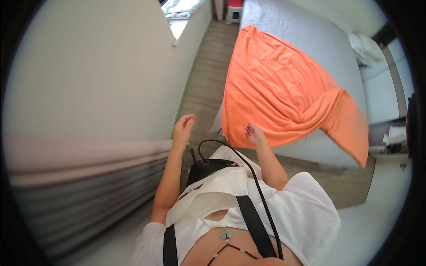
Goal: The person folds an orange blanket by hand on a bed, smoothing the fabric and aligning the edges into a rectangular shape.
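One orange blanket (pixel 270 80) across a pale grey bed (pixel 306 40)

The blanket lies rumpled on the near part of the bed, its folds gathered toward the right and one corner hanging over the near right edge. The right hand (pixel 253 134) is palm up at the blanket's near edge, fingers half curled around nothing visible; whether it touches the cloth cannot be told. The left hand (pixel 183 128), well apart on the left beside the wall (pixel 102 75), has loosely bent fingers and no visible hold on anything.

Containers are few: a black pouch (pixel 208 170) sits at the person's waist, its contents hidden, and a black cable (pixel 255 170) arches beside it. At the far end, a white stool (pixel 233 17) bears something red (pixel 234 3). A pale pillow (pixel 366 49) lies on the bed's right side, and a pink and grey curtain (pixel 93 177) hangs near left.
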Demonstrator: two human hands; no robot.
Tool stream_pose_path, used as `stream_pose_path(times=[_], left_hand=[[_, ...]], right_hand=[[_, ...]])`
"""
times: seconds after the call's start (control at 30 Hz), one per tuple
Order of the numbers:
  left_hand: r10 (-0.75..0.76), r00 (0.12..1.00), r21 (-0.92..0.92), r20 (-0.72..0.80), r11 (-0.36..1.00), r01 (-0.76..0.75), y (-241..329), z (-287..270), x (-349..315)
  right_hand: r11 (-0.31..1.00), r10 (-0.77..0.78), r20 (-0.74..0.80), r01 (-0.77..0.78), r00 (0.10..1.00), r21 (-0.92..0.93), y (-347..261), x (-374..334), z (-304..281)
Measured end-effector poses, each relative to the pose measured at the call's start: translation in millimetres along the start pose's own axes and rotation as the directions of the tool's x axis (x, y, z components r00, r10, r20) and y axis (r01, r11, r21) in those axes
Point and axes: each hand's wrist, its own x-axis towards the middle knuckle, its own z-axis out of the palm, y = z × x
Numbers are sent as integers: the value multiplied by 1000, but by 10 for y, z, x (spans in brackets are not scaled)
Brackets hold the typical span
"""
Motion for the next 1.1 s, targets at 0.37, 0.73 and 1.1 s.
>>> stream_pose_path(times=[0.37,0.73,1.1], left_hand=[[-81,916,7,392,996,84,486,-3,1728],[-175,861,46,477,984,175,747,149,3668],[-297,714,21,634,930,368,738,1082,5834]], right_hand=[[888,-11,-353,171,936,426,-34,708,-149],[772,-160,-221,261,962,579,-823,1681,1411],[574,-192,-448,470,873,670,-1045,2055,1769]])
